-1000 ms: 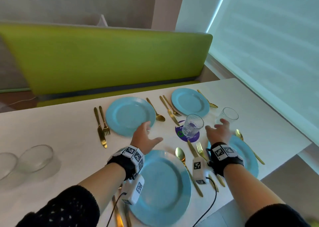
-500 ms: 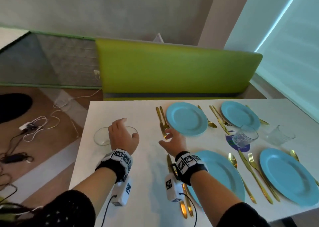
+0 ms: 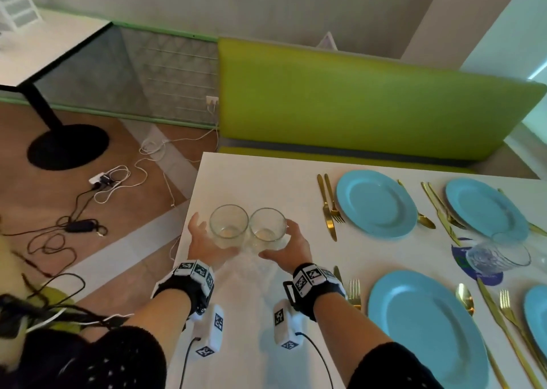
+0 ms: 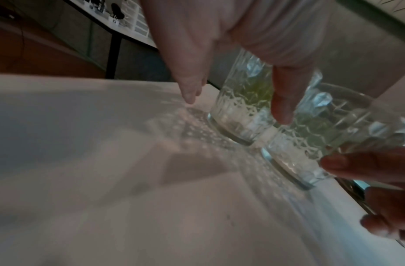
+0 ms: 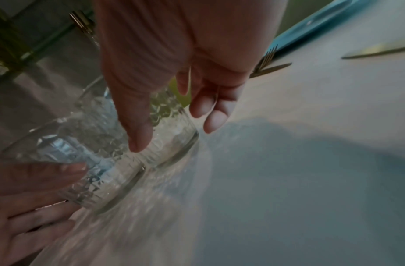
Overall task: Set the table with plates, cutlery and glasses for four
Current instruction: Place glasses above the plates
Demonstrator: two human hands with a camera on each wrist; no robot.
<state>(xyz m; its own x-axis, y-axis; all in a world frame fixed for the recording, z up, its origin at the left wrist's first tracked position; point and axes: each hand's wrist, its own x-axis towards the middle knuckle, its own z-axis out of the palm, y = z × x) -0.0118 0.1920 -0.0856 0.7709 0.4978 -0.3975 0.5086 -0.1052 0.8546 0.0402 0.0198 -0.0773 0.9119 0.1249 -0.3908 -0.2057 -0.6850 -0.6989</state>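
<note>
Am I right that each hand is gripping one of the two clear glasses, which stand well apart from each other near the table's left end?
Not quite: the left glass and right glass stand touching, as the head view shows. Otherwise yes: the left hand and right hand each grip one.

Blue plates (image 3: 376, 203), gold cutlery (image 3: 328, 205), green bench (image 3: 355, 101) — glasses (image 3: 228, 222) clear, seemingly diamond-cut.

1. Dining nook, cafe or canteen type; could be a home, can't tell which.
2. White table (image 3: 266, 181) pushed up to a lime-green upholstered bench (image 3: 370, 101) along the wall.
3. Blue plates (image 3: 376, 203) and gold cutlery (image 3: 327, 202) laid as place settings.
4. Second pedestal table (image 3: 50, 48) on wood floor (image 3: 26, 205).
5. Power strip and loose cables (image 3: 106, 178) on the floor: recording setup.
</note>
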